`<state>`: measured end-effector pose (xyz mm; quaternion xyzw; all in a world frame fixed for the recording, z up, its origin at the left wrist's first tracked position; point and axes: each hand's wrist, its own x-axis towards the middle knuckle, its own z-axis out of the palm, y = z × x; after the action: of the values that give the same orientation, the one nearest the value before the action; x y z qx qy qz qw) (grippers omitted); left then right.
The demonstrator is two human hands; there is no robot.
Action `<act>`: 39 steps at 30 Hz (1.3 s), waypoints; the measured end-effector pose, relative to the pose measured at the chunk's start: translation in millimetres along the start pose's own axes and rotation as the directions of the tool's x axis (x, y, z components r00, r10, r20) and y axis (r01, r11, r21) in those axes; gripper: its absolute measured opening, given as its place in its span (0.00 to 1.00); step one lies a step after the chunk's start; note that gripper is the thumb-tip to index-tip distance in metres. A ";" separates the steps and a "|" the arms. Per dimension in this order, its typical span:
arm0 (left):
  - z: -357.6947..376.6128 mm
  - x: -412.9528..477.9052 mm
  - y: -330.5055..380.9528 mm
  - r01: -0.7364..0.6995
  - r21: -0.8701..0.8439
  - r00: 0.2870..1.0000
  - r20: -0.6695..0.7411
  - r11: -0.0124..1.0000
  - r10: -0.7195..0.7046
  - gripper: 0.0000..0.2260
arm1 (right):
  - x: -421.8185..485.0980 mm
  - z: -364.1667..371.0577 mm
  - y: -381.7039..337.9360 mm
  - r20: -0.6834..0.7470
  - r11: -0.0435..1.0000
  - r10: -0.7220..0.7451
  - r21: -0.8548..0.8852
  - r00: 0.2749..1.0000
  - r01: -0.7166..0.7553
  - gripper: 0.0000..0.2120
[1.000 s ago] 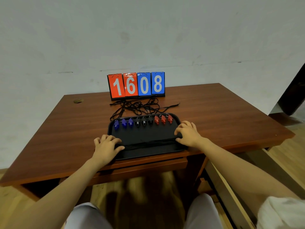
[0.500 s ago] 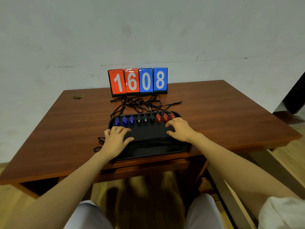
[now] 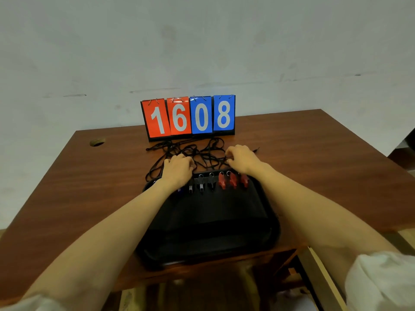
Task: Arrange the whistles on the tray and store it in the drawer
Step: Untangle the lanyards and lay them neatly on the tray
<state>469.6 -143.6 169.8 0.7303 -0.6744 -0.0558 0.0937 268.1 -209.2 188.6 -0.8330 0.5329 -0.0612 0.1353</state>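
Left hand: the left hand (image 3: 178, 169) reaches over the far rim of the tray, palm down, fingers curled into the tangled cords; whether it actually pinches a cord cannot be told.
Right hand: the right hand (image 3: 241, 158) lies beyond the tray's far edge, fingers bent down onto the cords; its grip is likewise unclear.
Tray: a black tray (image 3: 208, 223) sits at the near edge of the table, its front rim reaching the table's front edge.
Whistles: a row stands along the far side of the tray, with red whistles (image 3: 233, 181) on the right and black whistles (image 3: 201, 184) in the middle. A blue whistle (image 3: 179, 189) peeks out beside the left wrist; the rest of the left end is hidden under the arm.
Cords: black cords (image 3: 202, 151) spread in a loose tangle on the table between the tray and the scoreboard, some running under both hands.
Scoreboard: a flip scoreboard (image 3: 189, 116) stands upright at the back of the table, two red cards reading 1 and 6, two blue reading 0 and 8.
Table: a brown wooden table (image 3: 314, 158) against a pale wall, with a round cable hole (image 3: 97, 142) at its far left.
Sleeves: white sleeve cuffs (image 3: 379, 279) show at the bottom corners.
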 end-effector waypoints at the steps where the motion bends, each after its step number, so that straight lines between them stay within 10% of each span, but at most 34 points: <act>1: 1.9 9.5 -2.0 0.007 -0.001 1.000 0.014 1.000 -0.007 0.14 | 9.5 2.3 -2.9 0.012 1.000 -0.012 0.008 1.000 0.012 0.17; 18: 42.9 68.0 -52.1 0.017 0.103 1.000 0.018 0.995 -0.019 0.15 | 127.5 68.1 -62.7 0.006 0.990 -0.051 -0.133 0.999 0.052 0.16; 30: 20.0 57.8 -46.1 0.043 0.188 0.994 0.089 0.981 -0.061 0.17 | 103.7 -11.0 -60.3 -0.331 0.800 0.132 0.593 0.934 0.097 0.11; 34: -24.9 57.9 -23.2 -0.057 -0.283 0.976 -0.219 0.957 -0.007 0.16 | 86.1 -56.3 -81.8 -0.307 0.704 0.107 0.695 0.946 0.146 0.11; 39: -94.9 48.5 25.9 -0.182 -0.735 0.974 -0.228 0.653 0.014 0.21 | 66.7 -96.3 -110.7 -0.267 0.574 0.047 0.796 0.963 0.193 0.08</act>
<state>468.2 -187.9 270.1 0.5900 -0.6163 -0.2499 0.4578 369.1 -241.1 310.0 -0.6831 0.4224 -0.4128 0.4295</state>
